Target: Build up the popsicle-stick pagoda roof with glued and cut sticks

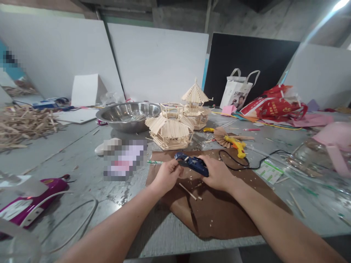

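My right hand (218, 173) is wrapped round a dark blue hand cutter (197, 165), whose head points left. My left hand (168, 176) is closed in a pinch right at the cutter's head; whatever its fingertips hold is hidden. Both hands are above a brown sheet (219, 215) strewn with small wood bits. A thin wooden stick (188, 191) shows just below my left hand, with a short cut piece (200, 198) beside its end. Just beyond the hands stands a pavilion model of wooden sticks (172, 129), and a second model with a pointed roof (195, 95) rises behind it.
A steel bowl (109, 118) stands behind left, near a heap of sticks (24, 126). A yellow glue gun (238, 146) with a black cord lies right of the models. A magenta power strip (49, 190) is at left, a glass jug (307, 155) at right.
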Motion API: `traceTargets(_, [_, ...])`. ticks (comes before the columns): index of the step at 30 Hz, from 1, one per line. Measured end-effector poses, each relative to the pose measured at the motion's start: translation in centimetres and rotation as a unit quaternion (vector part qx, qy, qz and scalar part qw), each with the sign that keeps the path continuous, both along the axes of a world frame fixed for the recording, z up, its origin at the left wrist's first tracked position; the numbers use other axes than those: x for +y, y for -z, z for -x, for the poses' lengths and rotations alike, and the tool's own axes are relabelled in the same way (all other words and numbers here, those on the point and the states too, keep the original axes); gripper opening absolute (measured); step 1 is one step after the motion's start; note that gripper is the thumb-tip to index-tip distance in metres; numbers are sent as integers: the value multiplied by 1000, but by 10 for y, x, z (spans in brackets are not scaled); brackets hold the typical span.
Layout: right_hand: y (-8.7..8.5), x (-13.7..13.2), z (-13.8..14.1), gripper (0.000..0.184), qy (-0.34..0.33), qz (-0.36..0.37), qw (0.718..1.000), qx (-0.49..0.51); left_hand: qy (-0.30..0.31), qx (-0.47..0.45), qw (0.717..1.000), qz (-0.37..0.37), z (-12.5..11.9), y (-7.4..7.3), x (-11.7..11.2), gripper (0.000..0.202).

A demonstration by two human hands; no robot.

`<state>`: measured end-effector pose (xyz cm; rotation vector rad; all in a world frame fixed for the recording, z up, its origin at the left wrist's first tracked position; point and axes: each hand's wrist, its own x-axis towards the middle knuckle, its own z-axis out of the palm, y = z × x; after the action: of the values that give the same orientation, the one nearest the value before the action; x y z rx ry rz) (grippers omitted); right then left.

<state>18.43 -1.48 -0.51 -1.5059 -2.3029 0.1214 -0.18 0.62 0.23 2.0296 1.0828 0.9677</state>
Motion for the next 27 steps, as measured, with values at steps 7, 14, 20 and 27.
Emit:
traceTargets(7, [2, 0, -2, 53, -21, 0, 1000, 12, 54, -51, 992, 103, 1, -1, 0, 32])
traceTargets(14, [1, 1, -3, 53, -38, 9, 999, 26, 114, -122, 954, 250, 4, 1, 2, 38])
traceTargets(20, [2, 2, -4, 56, -58, 9, 998, 30, 146, -124, 937, 291, 7, 4, 5, 36])
traceTargets(27, [3, 2, -6, 54, -49, 11, 999, 21, 171, -139, 924, 312, 8, 4, 6, 32])
